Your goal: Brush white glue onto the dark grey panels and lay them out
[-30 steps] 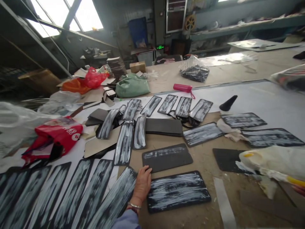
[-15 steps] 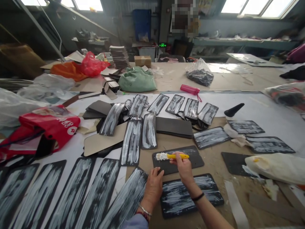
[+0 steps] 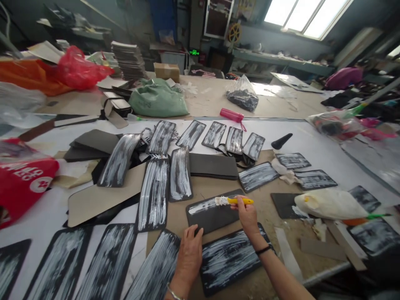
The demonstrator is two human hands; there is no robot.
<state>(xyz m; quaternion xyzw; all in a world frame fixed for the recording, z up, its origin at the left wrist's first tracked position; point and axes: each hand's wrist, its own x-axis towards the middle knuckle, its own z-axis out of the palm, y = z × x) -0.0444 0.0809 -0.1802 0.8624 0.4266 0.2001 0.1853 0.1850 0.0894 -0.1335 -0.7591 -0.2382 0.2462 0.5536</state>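
My right hand (image 3: 249, 218) is closed round the yellow handle of a paintbrush (image 3: 231, 201). Its bristles, loaded with white paste, touch a dark grey rectangular panel (image 3: 215, 218). A white streak runs along the upper left part of that panel. The fingertips of my left hand (image 3: 189, 252) rest at the panel's lower left edge, the fingers extended. Just below lies another dark panel (image 3: 231, 258) smeared with white, partly behind my right forearm. A streaked panel (image 3: 156, 262) slants beside my left hand.
Several white-streaked panels (image 3: 153, 193) lie around the table. A plain dark stack (image 3: 213, 166) sits behind the work. To the right, a whitish bag (image 3: 331, 204) rests over a dark panel (image 3: 283, 204). A pink cylindrical case (image 3: 231, 114) and a green bag (image 3: 158, 100) stand farther back.
The brush has moved rightward along the panel, and a thick white streak now shows behind it. My left hand stays at the panel's edge. The view has turned to the right.
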